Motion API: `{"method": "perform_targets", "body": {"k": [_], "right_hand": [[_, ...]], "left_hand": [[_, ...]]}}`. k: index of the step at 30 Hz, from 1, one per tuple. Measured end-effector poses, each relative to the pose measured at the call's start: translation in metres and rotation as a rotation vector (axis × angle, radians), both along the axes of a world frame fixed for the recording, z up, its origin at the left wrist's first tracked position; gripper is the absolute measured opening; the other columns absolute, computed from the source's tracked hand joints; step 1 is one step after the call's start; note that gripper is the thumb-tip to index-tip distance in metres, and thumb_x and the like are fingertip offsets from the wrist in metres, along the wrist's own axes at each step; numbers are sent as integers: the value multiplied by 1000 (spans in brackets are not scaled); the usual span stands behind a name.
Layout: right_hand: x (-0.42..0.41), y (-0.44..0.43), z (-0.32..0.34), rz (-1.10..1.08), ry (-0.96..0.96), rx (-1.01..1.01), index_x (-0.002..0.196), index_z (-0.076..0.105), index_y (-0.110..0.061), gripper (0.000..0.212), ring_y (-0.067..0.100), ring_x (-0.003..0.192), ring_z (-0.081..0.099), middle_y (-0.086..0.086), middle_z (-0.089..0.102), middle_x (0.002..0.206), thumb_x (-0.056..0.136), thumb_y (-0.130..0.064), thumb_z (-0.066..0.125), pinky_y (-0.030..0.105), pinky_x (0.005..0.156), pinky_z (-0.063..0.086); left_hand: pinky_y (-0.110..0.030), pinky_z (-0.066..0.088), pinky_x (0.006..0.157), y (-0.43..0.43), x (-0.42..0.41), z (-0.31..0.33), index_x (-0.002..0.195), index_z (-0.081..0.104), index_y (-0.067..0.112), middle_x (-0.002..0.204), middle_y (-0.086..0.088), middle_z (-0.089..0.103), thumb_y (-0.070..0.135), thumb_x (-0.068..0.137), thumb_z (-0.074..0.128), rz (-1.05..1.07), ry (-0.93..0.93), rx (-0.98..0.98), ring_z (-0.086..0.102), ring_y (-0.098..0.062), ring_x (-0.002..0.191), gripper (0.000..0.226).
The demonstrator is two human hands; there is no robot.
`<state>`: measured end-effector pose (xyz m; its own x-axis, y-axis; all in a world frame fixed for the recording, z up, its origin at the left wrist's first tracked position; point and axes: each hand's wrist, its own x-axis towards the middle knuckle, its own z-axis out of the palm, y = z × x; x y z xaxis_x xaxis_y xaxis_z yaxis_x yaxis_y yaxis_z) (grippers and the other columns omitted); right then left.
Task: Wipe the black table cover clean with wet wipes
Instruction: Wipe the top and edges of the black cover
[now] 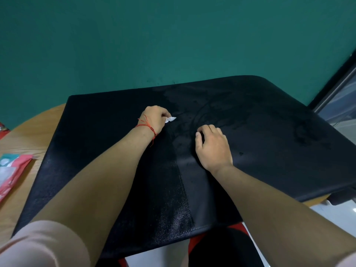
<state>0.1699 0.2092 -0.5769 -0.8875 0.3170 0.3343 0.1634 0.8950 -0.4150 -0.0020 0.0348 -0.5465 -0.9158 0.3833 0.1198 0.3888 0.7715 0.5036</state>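
The black table cover (92,135) lies across the wooden table (28,132), and both of the person's hands are on it near the middle. The left hand (154,118), a red thread bracelet (148,128) at its wrist, pinches a small bunched wet wipe (170,119) between curled fingers, with only a white tip poking out onto the cover. The right hand (212,146) rests just beside it with the fingers loosely bent and nothing visible in them; it looks to be steadying the cover. From where I stand, the far and right part of the cover shows damp streaks and blotches (202,110), while the left half looks dry and matte, so I judge the wiping partly done. With the wipe wadded this small, little of it touches the surface. Opening it flatter under the fingers would cover more in each pass. Overlapping strokes toward the dry left side, with the right hand pressing down so the cover does not slide or ripple, seem the sound way. The red wet wipes pack (11,170) sits on the wood at the left, near enough for a fresh sheet.
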Motion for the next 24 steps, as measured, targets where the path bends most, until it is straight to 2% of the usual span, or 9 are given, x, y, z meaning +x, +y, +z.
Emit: {"method": "perform_targets", "body": {"k": [10,16,19,24], "right_hand": [[2,-1,3,12,49,-178,138,53,-17,33,21,124,54,0,59,135,110,-29,38,45,106,46],[3,-1,3,24,46,-181,136,54,-15,33,23,122,54,2,59,134,110,-27,37,47,106,46],[3,-1,3,25,37,-183,135,54,-14,33,24,122,54,3,60,133,110,-26,37,47,105,46],[3,-1,4,23,35,-181,136,54,-15,33,23,123,53,3,59,134,111,-27,37,46,106,46]], "left_hand": [[-27,51,88,-13,124,-4,103,81,28,105,11,72,13,97,67,-190,11,-41,68,-14,100,21],[-36,55,83,-30,207,-11,100,80,30,98,11,71,12,92,66,-282,53,37,67,-14,96,24],[-37,58,73,-35,248,-18,96,79,29,92,11,70,17,89,60,-319,115,93,65,-16,87,23],[-31,54,57,-42,296,-22,90,77,28,80,10,63,23,92,51,-368,181,184,58,-12,72,27]]}}
